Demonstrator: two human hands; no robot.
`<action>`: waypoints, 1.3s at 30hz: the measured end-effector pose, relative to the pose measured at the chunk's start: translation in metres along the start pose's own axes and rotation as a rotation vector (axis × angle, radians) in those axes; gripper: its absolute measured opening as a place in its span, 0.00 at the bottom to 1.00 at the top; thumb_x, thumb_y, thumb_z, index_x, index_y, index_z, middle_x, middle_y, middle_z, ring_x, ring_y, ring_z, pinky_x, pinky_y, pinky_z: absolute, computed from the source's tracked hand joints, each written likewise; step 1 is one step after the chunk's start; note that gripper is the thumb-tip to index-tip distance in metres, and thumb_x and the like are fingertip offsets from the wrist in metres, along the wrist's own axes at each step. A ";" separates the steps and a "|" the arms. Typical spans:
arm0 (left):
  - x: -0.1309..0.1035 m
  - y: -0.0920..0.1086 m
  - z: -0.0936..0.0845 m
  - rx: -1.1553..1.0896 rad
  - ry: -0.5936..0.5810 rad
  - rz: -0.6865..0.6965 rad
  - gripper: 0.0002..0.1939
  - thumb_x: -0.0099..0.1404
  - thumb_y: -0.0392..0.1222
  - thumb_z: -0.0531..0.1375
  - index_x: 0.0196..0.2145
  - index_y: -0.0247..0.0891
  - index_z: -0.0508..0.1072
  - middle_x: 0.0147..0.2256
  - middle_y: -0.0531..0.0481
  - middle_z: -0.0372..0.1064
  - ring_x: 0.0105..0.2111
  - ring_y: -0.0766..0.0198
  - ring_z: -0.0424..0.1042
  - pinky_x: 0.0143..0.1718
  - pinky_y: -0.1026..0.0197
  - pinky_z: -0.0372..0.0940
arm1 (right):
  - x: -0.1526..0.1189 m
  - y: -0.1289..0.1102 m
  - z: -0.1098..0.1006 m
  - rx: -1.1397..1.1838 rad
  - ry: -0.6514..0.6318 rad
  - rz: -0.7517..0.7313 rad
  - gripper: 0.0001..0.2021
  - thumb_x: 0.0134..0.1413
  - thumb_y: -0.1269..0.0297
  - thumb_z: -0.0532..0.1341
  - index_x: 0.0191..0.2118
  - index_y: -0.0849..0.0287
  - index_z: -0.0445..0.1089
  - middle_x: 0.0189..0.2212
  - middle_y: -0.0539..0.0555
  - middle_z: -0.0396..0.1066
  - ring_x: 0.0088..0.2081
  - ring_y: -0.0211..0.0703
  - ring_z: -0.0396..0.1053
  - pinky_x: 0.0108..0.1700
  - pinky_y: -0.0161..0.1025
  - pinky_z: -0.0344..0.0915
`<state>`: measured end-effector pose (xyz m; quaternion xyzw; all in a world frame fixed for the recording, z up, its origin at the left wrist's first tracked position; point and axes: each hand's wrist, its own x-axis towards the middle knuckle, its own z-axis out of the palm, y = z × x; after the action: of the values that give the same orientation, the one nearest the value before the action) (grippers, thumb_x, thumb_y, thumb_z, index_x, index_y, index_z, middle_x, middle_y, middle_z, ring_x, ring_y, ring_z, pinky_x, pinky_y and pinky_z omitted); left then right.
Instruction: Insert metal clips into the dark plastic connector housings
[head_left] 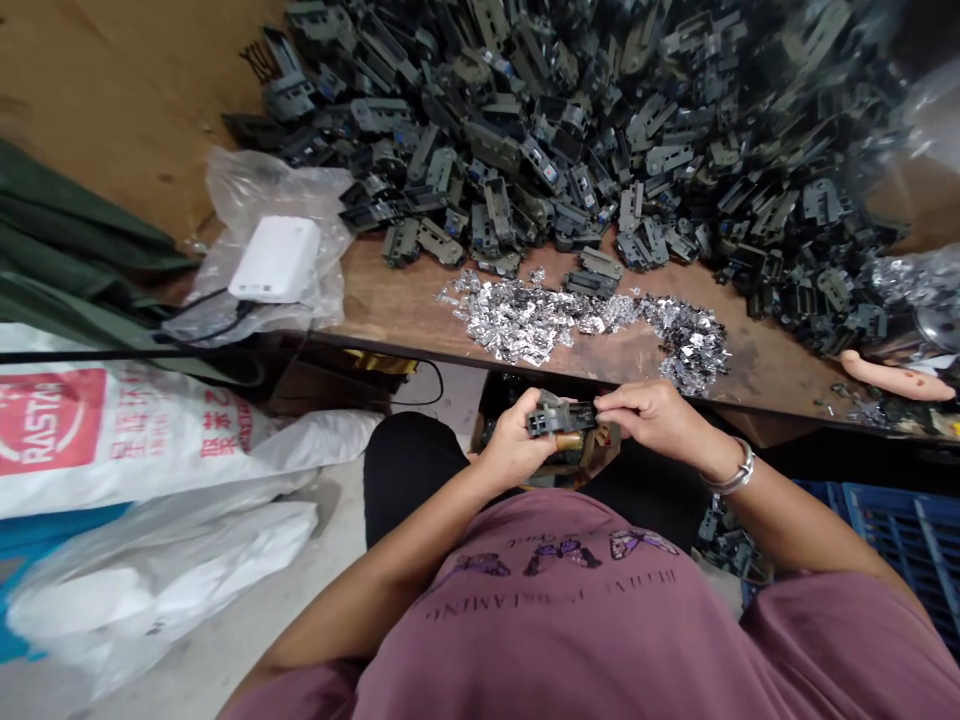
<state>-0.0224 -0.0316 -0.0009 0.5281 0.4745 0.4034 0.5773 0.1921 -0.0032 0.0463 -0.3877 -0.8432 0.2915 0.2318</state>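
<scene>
My left hand [516, 440] is closed around a dark grey-green plastic housing [561, 416], held over my lap just below the table edge. At the housing's right end, the thumb and fingers of my right hand [651, 415] are pinched together. Whatever lies between those fingertips, if anything, is too small to make out. On the table in front of both hands spreads a pile of small shiny metal pieces [517, 320]. Two similar housings [594, 275] lie at the back edge of that pile.
A large heap of plastic housings [495, 150] covers the table's far side. To the left, a white box-shaped device [276, 258] with a cable rests on clear plastic. White printed sacks [150, 430] stand at the left, a blue crate [907, 540] at the right. A doll-like arm [896, 378] lies rightward.
</scene>
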 end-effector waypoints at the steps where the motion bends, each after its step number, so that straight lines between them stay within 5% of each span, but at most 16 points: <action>1: -0.002 0.000 -0.002 -0.003 -0.005 -0.012 0.19 0.48 0.41 0.70 0.38 0.38 0.72 0.36 0.49 0.76 0.34 0.63 0.73 0.39 0.61 0.68 | -0.002 0.000 0.002 -0.031 0.045 -0.048 0.08 0.61 0.70 0.58 0.38 0.56 0.76 0.31 0.51 0.78 0.32 0.38 0.75 0.36 0.35 0.70; 6: -0.007 0.003 -0.005 0.016 -0.036 -0.034 0.19 0.48 0.41 0.70 0.38 0.38 0.72 0.35 0.51 0.75 0.33 0.64 0.73 0.38 0.62 0.68 | -0.010 -0.003 0.024 -0.238 0.114 -0.319 0.11 0.63 0.75 0.52 0.43 0.60 0.70 0.33 0.56 0.76 0.33 0.39 0.74 0.34 0.35 0.71; 12: -0.008 -0.001 -0.007 0.072 -0.068 -0.032 0.19 0.48 0.39 0.70 0.39 0.38 0.73 0.35 0.51 0.76 0.33 0.65 0.72 0.37 0.62 0.68 | -0.011 0.003 0.041 -0.219 0.156 -0.352 0.11 0.62 0.76 0.51 0.42 0.60 0.68 0.33 0.56 0.76 0.32 0.39 0.74 0.31 0.35 0.71; 17: -0.009 -0.006 -0.008 0.098 0.004 -0.056 0.17 0.48 0.41 0.71 0.35 0.38 0.71 0.33 0.51 0.76 0.31 0.65 0.73 0.35 0.63 0.68 | -0.019 0.007 0.046 0.183 0.128 0.018 0.07 0.62 0.68 0.57 0.41 0.56 0.73 0.30 0.51 0.78 0.27 0.36 0.75 0.29 0.32 0.71; 20: -0.009 -0.005 -0.007 0.040 0.064 -0.048 0.20 0.47 0.42 0.72 0.37 0.38 0.72 0.38 0.47 0.77 0.34 0.62 0.76 0.38 0.61 0.70 | -0.021 0.007 0.050 0.467 0.286 0.260 0.11 0.60 0.60 0.60 0.46 0.55 0.73 0.40 0.55 0.79 0.32 0.40 0.77 0.29 0.36 0.73; 22: -0.009 -0.004 -0.006 0.028 0.086 -0.014 0.21 0.46 0.43 0.73 0.38 0.38 0.72 0.41 0.45 0.78 0.36 0.60 0.77 0.40 0.59 0.70 | -0.018 0.005 0.055 0.653 0.358 0.413 0.14 0.55 0.57 0.64 0.45 0.56 0.74 0.38 0.55 0.79 0.30 0.41 0.76 0.26 0.35 0.71; 27: -0.010 -0.012 -0.002 0.032 0.102 0.087 0.19 0.51 0.40 0.71 0.41 0.40 0.73 0.45 0.44 0.77 0.44 0.57 0.76 0.48 0.55 0.69 | 0.001 -0.002 0.071 1.115 0.309 0.690 0.17 0.41 0.55 0.71 0.37 0.59 0.75 0.26 0.50 0.74 0.19 0.33 0.64 0.18 0.30 0.58; 31: -0.011 -0.017 -0.011 -0.046 0.011 0.045 0.25 0.48 0.41 0.72 0.44 0.40 0.73 0.51 0.41 0.73 0.51 0.53 0.72 0.54 0.52 0.65 | 0.006 0.000 0.074 1.372 0.259 0.754 0.22 0.34 0.57 0.74 0.38 0.59 0.73 0.24 0.46 0.68 0.17 0.27 0.53 0.16 0.27 0.45; 35: -0.010 -0.011 -0.021 -0.295 -0.212 -0.153 0.36 0.46 0.47 0.73 0.51 0.38 0.70 0.48 0.40 0.73 0.46 0.53 0.74 0.45 0.56 0.69 | 0.001 0.005 0.072 1.177 0.223 0.642 0.24 0.44 0.54 0.71 0.46 0.56 0.69 0.23 0.43 0.63 0.18 0.27 0.53 0.18 0.27 0.48; 39: -0.005 -0.006 -0.017 -0.409 -0.134 -0.333 0.27 0.56 0.50 0.68 0.51 0.37 0.70 0.37 0.44 0.75 0.30 0.64 0.73 0.27 0.66 0.64 | 0.010 0.018 0.060 0.742 0.078 0.431 0.20 0.58 0.50 0.60 0.50 0.57 0.67 0.29 0.47 0.69 0.22 0.32 0.63 0.25 0.32 0.61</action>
<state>-0.0408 -0.0335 -0.0058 0.3406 0.4243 0.3546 0.7604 0.1584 -0.0048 -0.0073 -0.4561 -0.5717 0.6017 0.3211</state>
